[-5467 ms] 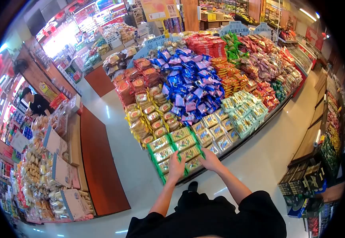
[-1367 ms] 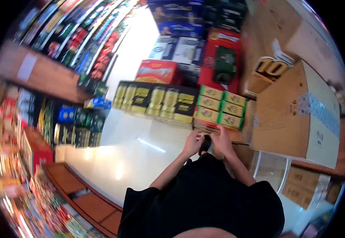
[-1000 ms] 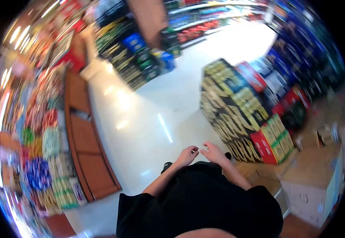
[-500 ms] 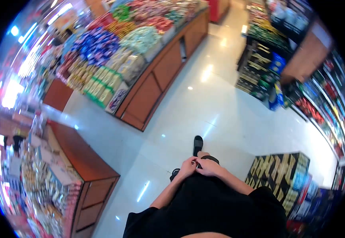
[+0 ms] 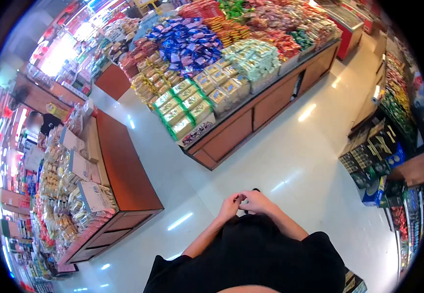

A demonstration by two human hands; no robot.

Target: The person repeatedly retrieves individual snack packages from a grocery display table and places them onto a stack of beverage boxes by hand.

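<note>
Close in front of my black shirt (image 5: 270,249), my left hand (image 5: 229,207) and my right hand (image 5: 257,201) meet with fingertips together. The fingers of both are curled and pinched. A small dark spot shows between them, but what they hold, if anything, is too small to make out. Below the hands, part of a dark shoe peeks out over the pale tiled floor. Neither hand touches the displays, and the nearest one is the wooden counter (image 5: 224,146) ahead.
Blue packets (image 5: 185,46), green-banded packs (image 5: 185,105) and other wrapped goods pile up on the counter ahead. At left stands another wooden display (image 5: 126,171) with bagged goods; a person in black (image 5: 50,122) is behind it. Stacked dark boxes (image 5: 368,151) and shelves line the right.
My view has turned leftward, so the counters have shifted right in the picture. The box stack at lower right has mostly left view. My hands stay together at the same spot.
</note>
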